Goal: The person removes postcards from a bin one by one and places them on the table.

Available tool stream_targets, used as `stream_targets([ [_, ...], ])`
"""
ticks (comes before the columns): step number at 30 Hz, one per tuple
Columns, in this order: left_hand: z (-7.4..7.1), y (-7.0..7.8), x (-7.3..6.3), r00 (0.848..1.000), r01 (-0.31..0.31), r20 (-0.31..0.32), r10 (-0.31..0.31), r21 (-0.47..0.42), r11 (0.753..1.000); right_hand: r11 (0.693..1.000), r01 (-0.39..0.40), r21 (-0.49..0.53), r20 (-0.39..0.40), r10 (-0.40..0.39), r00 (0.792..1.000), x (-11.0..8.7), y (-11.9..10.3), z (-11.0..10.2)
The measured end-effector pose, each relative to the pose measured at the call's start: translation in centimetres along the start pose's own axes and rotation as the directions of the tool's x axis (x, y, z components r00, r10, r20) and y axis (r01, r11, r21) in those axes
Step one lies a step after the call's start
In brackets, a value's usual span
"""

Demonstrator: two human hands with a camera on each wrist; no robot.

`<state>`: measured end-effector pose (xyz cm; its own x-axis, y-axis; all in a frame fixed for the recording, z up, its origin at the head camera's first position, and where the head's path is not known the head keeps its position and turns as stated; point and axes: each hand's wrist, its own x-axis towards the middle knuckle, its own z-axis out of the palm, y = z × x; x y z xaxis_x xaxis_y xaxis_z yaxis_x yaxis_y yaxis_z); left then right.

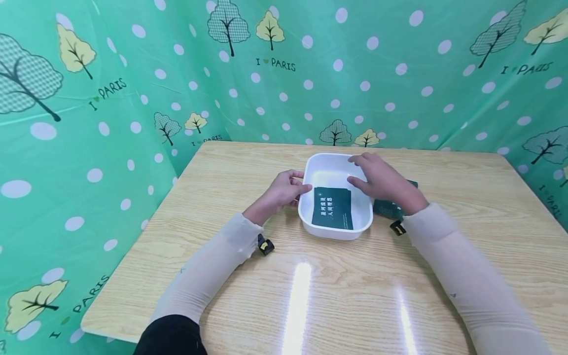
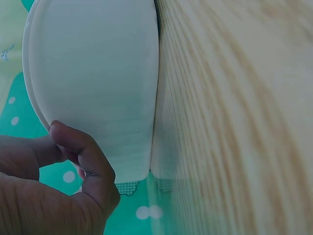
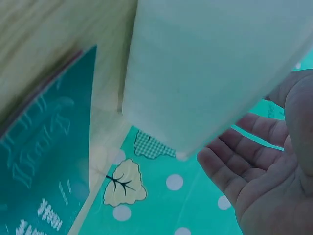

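1. Fingers of the left hand are bent at the tub's left side, with the thumb over the rim and the other fingers against the outside, pinching the edge.
2. Fingers of the right hand are spread, a wide gap between thumb and forefinger; they hold nothing and reach over the tub's right rim toward its far end.
3. White tub: rectangular with rounded corners, open at the top, standing upright on the wooden table, between both hands.
4. Inside the tub, a dark green card with white writing lies flat on the bottom, at the end nearer the person. Whether it is one card or a pile, I cannot tell. The far half of the tub's floor shows white.
5. Outside, just right of the tub, a second green card lies on the table, partly hidden under the right wrist.
6. Behind the table hangs a green curtain with white dots and trees.
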<state>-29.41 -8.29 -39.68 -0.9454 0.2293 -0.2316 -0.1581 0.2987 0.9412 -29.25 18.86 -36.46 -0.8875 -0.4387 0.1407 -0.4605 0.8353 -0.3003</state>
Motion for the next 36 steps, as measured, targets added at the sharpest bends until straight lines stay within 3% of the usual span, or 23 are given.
stream_targets([
  [12, 0.0, 0.1, -0.1, 1.0, 0.009, -0.005, -0.009, -0.003, 1.0, 1.0, 0.007, 0.017, 0.12, -0.009, 0.993, 0.2, -1.1, 1.6],
  [26, 0.0, 0.0, 0.0, 1.0, 0.012, 0.006, -0.012, -0.005, 1.0, 1.0, -0.002, 0.01, 0.263, -0.001, 0.965, 0.1, -1.1, 2.3],
  [36, -0.1, 0.1, 0.0, 1.0, 0.017, 0.003, -0.017, -0.009, 1.0, 0.999, 0.004, -0.052, 0.287, 0.011, 0.958, 0.4, -1.3, 2.7],
])
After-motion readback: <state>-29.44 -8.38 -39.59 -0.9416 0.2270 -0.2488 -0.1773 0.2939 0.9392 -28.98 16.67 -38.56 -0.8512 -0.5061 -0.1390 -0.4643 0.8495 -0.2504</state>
